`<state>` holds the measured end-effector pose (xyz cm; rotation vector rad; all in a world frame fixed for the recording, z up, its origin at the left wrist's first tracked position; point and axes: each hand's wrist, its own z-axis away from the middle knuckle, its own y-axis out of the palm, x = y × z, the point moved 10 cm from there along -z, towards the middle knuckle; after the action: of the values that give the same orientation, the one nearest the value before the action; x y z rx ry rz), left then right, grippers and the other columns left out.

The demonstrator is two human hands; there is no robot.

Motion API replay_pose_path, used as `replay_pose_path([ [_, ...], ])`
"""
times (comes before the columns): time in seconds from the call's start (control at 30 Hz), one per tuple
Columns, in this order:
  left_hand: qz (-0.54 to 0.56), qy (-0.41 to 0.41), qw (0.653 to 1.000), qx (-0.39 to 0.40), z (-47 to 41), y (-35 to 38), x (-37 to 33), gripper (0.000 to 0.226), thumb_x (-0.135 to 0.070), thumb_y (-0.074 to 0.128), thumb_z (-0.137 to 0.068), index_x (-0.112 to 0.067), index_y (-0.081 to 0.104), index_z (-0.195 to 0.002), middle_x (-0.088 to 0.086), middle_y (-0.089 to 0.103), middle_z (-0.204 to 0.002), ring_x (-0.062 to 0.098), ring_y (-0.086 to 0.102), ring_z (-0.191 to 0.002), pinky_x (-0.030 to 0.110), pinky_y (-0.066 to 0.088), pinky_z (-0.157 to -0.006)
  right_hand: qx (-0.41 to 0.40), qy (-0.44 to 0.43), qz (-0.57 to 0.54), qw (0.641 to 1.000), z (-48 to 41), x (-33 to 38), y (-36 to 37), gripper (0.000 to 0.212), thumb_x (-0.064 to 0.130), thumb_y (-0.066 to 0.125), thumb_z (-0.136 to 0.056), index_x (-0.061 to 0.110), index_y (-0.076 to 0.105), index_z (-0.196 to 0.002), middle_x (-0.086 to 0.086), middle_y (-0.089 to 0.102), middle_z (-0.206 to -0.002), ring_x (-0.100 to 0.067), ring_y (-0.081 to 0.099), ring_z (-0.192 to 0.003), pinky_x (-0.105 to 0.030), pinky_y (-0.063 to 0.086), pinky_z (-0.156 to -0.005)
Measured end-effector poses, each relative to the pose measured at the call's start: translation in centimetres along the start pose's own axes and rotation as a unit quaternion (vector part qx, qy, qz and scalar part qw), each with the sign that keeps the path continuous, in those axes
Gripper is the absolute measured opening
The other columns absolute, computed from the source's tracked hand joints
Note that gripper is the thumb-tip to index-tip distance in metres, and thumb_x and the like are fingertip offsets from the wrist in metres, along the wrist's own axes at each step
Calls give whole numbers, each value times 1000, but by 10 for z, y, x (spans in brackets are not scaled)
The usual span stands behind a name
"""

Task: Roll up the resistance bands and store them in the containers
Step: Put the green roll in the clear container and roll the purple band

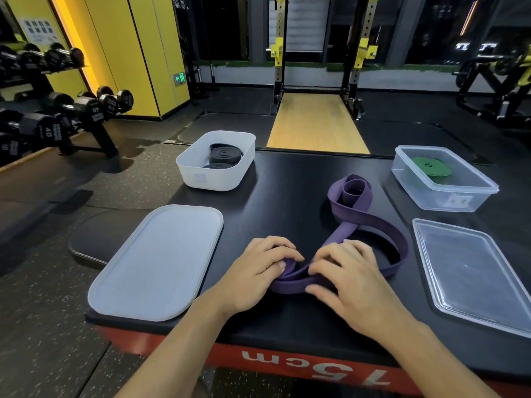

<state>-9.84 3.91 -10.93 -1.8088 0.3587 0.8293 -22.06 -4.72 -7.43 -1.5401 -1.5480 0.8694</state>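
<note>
A: step?
B: roll just starting, nothing wound yet; I'd say next needs tight turns, and the twisted far loops could snag
A: layout?
B: worktop (287, 173); white lid (156, 261) left, clear lid (471, 271) right; white container (201, 179) with black bands (224, 156), clear container (448, 196) with green band (431, 166); purple band (367, 222) loose mid-worktop; left hand (255, 271) pinches its near fold, right hand (350, 280) grips beside

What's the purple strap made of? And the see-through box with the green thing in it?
The purple band looks like matte, stretchy rubber: it bends in soft loops without shine. The clear box looks like thin, glossy plastic: the green band shows through its walls and its rim catches light. I can't be sure from looks alone.
</note>
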Motion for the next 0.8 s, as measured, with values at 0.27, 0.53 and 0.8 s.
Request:
replay_pose_path([
  [0.27,33,-19,999,-1,-1,0,2,40,-20,42,-97,-32,61,-130,-25,52,-134,10,39,-134,17,28,-112,4,-19,3,1000,-22,-12,11,15,36,79,-87,24,73,-94,6,59,-129,-19,59,-117,-44,46,-102],
  [0.53,3,-12,1000,-9,4,-4,-7,62,-48,69,-91,-38,44,-146,-31,42,-143,3,38,-137,21,35,-112,127,66,-158,977,-45,-34,37,48,36,77,-89,34,47,-126,22,68,-104,2,56,-107,-29,30,-117],
  [0.8,37,-29,997,-65,5,-11,1,96,-33,92,-72,-43,29,-143,-23,17,-140,0,49,-129,22,47,-106,156,20,-190,969,-44,-14,39,50,22,74,-91,37,55,-134,23,63,-125,2,56,-114,-27,46,-101],
])
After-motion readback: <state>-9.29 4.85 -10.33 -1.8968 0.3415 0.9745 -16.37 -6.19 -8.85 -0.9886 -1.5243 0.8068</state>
